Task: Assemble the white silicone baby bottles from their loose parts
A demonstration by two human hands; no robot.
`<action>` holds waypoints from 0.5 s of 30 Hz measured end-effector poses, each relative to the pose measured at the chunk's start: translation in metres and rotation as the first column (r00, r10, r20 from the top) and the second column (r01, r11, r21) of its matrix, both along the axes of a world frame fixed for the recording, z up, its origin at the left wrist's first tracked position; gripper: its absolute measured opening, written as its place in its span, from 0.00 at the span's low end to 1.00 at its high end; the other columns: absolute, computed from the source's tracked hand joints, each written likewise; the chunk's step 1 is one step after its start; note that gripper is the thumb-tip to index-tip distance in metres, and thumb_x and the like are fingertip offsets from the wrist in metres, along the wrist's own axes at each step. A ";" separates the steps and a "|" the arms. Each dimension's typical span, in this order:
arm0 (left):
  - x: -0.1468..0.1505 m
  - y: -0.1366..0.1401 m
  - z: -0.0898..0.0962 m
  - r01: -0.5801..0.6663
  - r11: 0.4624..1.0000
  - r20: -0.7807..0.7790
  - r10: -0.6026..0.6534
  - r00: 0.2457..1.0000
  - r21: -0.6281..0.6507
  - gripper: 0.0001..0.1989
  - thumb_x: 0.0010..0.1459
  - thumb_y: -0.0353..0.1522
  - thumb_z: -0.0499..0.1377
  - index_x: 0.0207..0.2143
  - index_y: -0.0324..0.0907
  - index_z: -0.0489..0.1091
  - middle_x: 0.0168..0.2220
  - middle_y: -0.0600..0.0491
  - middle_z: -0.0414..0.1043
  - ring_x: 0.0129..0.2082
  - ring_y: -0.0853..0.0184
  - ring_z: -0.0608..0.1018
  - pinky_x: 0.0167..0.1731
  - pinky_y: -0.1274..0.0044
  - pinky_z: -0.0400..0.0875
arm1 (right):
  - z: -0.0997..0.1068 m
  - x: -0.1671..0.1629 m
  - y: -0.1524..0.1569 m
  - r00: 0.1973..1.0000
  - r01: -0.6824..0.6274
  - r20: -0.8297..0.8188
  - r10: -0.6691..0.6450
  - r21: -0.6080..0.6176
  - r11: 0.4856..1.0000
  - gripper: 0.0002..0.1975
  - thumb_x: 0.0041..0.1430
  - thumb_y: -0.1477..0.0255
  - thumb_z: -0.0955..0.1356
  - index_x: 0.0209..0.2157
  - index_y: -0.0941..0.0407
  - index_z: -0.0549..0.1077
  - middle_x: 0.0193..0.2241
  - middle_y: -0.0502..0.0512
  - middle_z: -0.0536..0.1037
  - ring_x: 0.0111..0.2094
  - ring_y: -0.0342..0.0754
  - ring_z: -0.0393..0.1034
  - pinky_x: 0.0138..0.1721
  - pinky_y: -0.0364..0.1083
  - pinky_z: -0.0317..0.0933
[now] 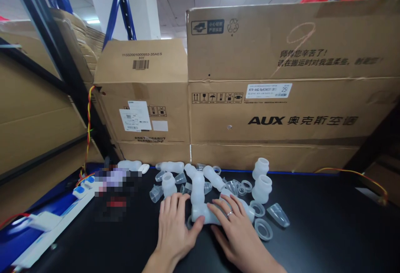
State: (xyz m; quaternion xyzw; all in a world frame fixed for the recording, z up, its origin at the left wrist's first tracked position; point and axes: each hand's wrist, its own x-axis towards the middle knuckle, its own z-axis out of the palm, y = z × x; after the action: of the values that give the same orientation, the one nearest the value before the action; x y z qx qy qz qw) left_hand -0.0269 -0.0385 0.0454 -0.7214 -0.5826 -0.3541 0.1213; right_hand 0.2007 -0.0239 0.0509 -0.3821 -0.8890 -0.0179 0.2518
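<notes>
1. The left hand (175, 226) and right hand (235, 229) are apart from each other, both touching a white tube (199, 212) lying on the worktop (318, 231); whether either grips it, I cannot tell.
2. The right hand's fingers, one wearing a silver ring (230, 214), spread over it.
3. Just beyond lies a second white tube (197, 187), pointing away.
4. Rightward are a clear washer (260, 235) and a clear tapered cup (278, 215).
5. Cardboard (218, 127) stands behind.
</notes>
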 end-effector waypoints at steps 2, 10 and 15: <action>-0.006 0.002 0.001 0.007 0.999 0.094 -0.010 0.995 0.035 0.16 0.65 0.43 0.56 0.49 0.44 0.72 0.46 0.45 0.75 0.45 0.53 0.76 0.44 0.63 0.68 | -0.006 0.004 0.004 0.999 0.031 -0.012 -0.030 0.049 0.998 0.28 0.62 0.79 0.67 0.63 0.49 0.67 0.58 0.58 0.75 0.62 0.62 0.66 0.65 0.69 0.56; -0.047 0.021 0.014 -0.072 0.966 0.239 0.012 0.971 0.246 0.06 0.63 0.37 0.60 0.40 0.46 0.73 0.40 0.48 0.76 0.42 0.56 0.77 0.43 0.66 0.67 | -0.006 0.013 0.013 0.987 0.119 -0.121 -0.107 0.092 0.989 0.24 0.62 0.79 0.68 0.58 0.47 0.71 0.53 0.58 0.77 0.55 0.60 0.71 0.63 0.69 0.59; -0.013 0.013 0.005 0.141 0.958 0.295 -0.213 0.931 0.249 0.17 0.63 0.42 0.57 0.52 0.49 0.74 0.49 0.46 0.79 0.49 0.52 0.79 0.51 0.64 0.72 | -0.028 0.014 0.033 0.966 -0.001 -0.241 0.096 0.366 0.931 0.21 0.67 0.73 0.64 0.60 0.54 0.68 0.48 0.65 0.79 0.49 0.60 0.77 0.52 0.63 0.73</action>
State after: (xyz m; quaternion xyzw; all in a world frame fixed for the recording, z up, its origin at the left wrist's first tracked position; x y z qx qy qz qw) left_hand -0.0398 -0.0254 0.0502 -0.6863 -0.4831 -0.5388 0.0733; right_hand 0.2142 0.0092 0.0225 -0.3060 -0.8398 -0.1263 0.4303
